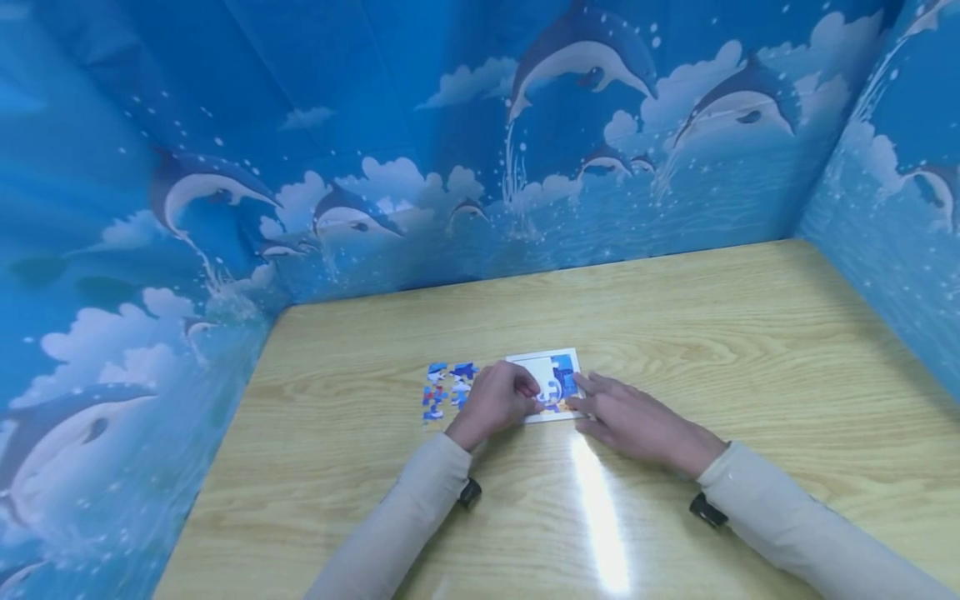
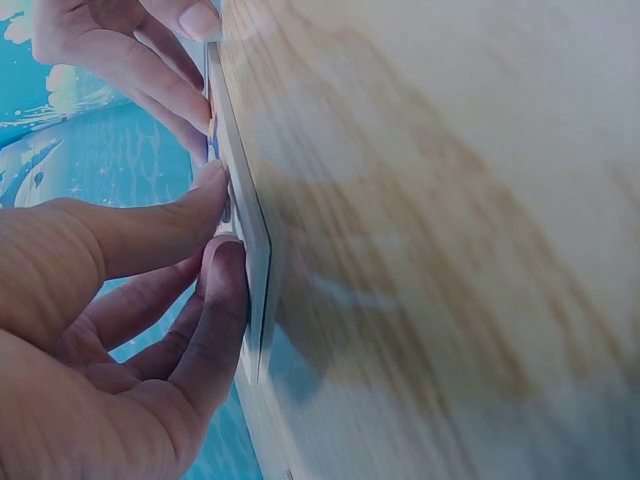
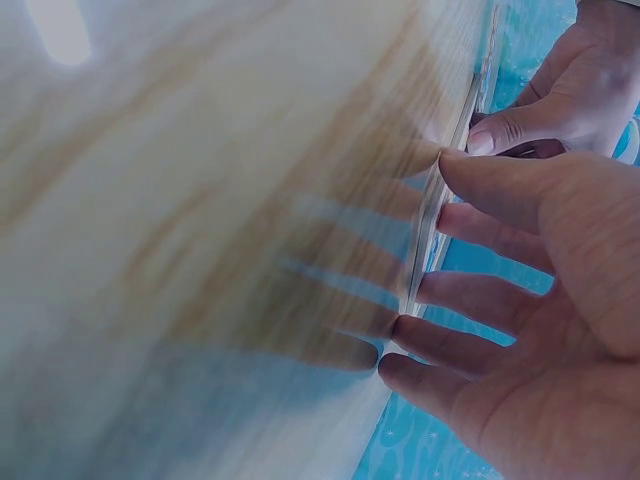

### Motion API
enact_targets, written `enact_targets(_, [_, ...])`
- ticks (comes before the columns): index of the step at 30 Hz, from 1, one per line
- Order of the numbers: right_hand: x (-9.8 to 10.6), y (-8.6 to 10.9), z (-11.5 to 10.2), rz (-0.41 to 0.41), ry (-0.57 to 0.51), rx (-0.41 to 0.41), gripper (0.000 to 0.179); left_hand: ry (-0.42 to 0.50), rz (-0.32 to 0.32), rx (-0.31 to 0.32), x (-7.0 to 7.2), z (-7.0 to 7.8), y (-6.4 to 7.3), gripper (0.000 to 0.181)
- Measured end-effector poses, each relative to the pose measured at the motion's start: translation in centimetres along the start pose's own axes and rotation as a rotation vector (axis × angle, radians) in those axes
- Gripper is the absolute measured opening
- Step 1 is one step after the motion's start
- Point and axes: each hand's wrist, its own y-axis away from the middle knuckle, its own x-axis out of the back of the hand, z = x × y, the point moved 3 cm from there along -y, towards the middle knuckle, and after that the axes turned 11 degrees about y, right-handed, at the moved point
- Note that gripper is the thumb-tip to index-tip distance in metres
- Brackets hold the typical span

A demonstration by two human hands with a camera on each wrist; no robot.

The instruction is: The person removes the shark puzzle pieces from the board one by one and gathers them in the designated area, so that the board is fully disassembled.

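Note:
A jigsaw puzzle board (image 1: 534,368) with a white border lies flat on the table, and joined blue pieces (image 1: 564,373) fill its right side and lower edge. Over its lower left part, my left hand (image 1: 495,402) bends thumb and forefinger together at the board's surface. A small puzzle piece (image 2: 227,208) shows as a thin sliver between those fingertips in the left wrist view, mostly hidden by them. My right hand (image 1: 630,422) rests its spread, fairly straight fingers along the board's right edge, the fingertips touching the border in the right wrist view.
Several loose puzzle pieces (image 1: 437,395) lie left of the board, partly behind my left hand. The wood-grain table (image 1: 712,333) reflects a bright light strip. Blue dolphin-print curtain walls (image 1: 420,208) stand along its back and sides.

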Motion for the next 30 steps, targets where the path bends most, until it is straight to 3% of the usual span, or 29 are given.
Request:
enact_targets(15, [0.04,0.06,-0.01,0.004,0.011,0.001,0.039,0.106,0.030,0.037,-0.13,-0.56,-0.05,0.009])
enact_targets(23, [-0.08,0.03,-0.02,0.006,0.010,0.001,0.040,0.177,0.008,0.053,0.13,-0.82,0.15,0.006])
enact_targets(30, [0.04,0.08,0.01,0.009,0.003,-0.001,0.039,0.180,-0.003,0.058,0.79,-0.94,0.42,0.005])
